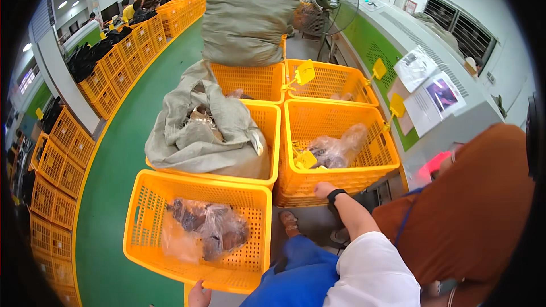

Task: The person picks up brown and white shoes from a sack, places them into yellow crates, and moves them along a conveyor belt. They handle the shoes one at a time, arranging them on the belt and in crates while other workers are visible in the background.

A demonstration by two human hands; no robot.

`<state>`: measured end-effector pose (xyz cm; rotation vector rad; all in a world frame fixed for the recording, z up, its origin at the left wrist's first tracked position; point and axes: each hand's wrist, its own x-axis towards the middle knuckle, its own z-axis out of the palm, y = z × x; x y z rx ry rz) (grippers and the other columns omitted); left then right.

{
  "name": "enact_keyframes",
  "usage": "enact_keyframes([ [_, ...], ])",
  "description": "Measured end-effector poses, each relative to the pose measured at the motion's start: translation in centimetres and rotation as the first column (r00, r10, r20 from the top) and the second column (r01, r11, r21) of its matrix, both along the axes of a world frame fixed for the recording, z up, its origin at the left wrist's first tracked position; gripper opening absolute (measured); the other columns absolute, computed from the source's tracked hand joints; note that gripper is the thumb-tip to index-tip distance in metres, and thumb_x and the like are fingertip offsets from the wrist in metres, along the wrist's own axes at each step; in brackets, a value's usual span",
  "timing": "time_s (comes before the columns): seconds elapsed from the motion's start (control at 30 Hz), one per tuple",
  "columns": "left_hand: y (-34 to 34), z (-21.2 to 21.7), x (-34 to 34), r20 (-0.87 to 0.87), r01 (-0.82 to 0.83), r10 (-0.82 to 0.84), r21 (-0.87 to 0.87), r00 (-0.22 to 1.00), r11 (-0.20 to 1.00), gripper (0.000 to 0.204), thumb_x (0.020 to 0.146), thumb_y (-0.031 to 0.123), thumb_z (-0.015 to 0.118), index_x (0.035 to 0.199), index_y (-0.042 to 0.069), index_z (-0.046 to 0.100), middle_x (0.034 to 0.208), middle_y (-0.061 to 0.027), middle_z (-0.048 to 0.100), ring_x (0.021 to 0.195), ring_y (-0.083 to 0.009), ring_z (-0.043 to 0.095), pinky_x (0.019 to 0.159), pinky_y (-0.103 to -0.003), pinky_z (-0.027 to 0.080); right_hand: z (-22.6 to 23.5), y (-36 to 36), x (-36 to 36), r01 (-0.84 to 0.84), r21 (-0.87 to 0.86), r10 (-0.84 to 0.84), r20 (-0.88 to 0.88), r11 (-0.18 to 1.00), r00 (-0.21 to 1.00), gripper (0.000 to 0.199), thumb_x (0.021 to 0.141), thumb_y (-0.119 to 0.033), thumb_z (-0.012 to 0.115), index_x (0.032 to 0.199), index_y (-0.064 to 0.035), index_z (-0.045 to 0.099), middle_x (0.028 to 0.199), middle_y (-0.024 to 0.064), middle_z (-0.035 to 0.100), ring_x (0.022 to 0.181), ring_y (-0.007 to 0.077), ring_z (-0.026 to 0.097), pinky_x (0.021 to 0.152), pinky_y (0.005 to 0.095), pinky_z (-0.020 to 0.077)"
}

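My right hand (325, 190), with a black band on the wrist, is at the front of the right-hand stack of yellow plastic baskets (310, 182). Its fingers look curled against the basket there. The stack's top basket holds a clear plastic bag (341, 149) with dark contents and a yellow tag (305, 159). Low in the picture, my left hand (199, 294) is by the front edge of another yellow basket (227, 280). Its visible fingers look apart with nothing in them, though the lower part is cut off. Clear bags of dark items (213, 227) lie inside that basket.
An open grey-green woven sack (210, 136) fills the basket beyond, and a larger sack (250, 17) stands farther back. A person in a brown garment (460, 204) is close on my right, beside a machine (409, 73). A fan (327, 1) and left-hand rows of baskets (68, 142) flank the green floor.
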<state>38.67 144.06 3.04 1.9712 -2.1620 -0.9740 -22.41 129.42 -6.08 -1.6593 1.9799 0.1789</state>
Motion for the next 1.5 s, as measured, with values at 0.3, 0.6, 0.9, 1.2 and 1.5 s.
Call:
enact_keyframes([
  [0.3,-16.8,6.9,-16.2,-0.145,0.04,-0.056,-0.114,0.988,0.993,0.038,0.089,0.025,0.055,0.121,0.005,0.052,0.106,-0.0235,0.061,0.096,-0.0383,0.058,0.077,-0.044,0.047,13.5,-12.0,-15.7,0.002,-0.278,0.051,0.181,0.96,0.982,0.024,0.08,-0.026,0.055,0.086,-0.005,0.067,0.086,0.0202,0.064,0.082,0.0387,0.06,0.073,0.0453,0.0477],
  [0.6,-31.8,10.0,-36.3,-0.084,0.526,-0.551,-0.209,0.83,0.824,0.044,0.087,0.02,0.057,0.126,0.002,0.047,0.114,-0.025,0.057,0.104,-0.0395,0.055,0.087,-0.042,0.045,44.0,-12.0,-39.6,0.175,-0.979,-0.678,0.061,0.101,0.732,0.031,0.081,-0.014,0.056,0.111,-0.0098,0.06,0.102,0.0161,0.063,0.093,0.0335,0.06,0.08,0.0398,0.0487],
  [0.9,-37.5,13.4,-44.0,-0.033,0.708,-0.726,-0.195,0.686,0.678,0.038,0.088,0.022,0.054,0.121,0.003,0.05,0.099,-0.0286,0.06,0.089,-0.0438,0.057,0.076,-0.047,0.048,51.9,3.9,-50.2,0.302,-0.948,-0.992,-0.12,0.102,-0.042,0.067,0.079,-0.027,0.064,0.138,-0.0233,0.032,0.136,0.0143,0.037,0.111,0.0357,0.05,0.088,0.0447,0.0458],
  [1.2,-37.1,14.4,-51.7,0.076,0.735,-0.733,-0.149,0.676,0.662,0.041,0.084,0.024,0.056,0.122,0.008,0.049,0.086,-0.024,0.059,0.074,-0.04,0.059,0.059,-0.047,0.047,54.8,5.3,-61.0,0.305,-0.951,-0.981,-0.11,0.055,-0.163,0.083,0.074,-0.031,0.071,0.142,-0.0259,0.024,0.143,0.0118,0.027,0.115,0.0362,0.046,0.089,0.0461,0.0445],
  [1.5,-37.1,10.2,-53.4,0.005,0.776,-0.782,-0.131,0.623,0.617,0.056,0.081,0.02,0.06,0.13,0.002,0.04,0.064,-0.0184,0.054,0.054,-0.0329,0.054,0.045,-0.042,0.041,58.3,7.1,-67.9,0.522,-0.843,-0.991,-0.116,0.131,0.062,0.084,0.074,-0.03,0.065,0.143,-0.013,0.02,0.146,0.0106,0.027,0.125,0.0378,0.038,0.097,0.0479,0.0396],
])
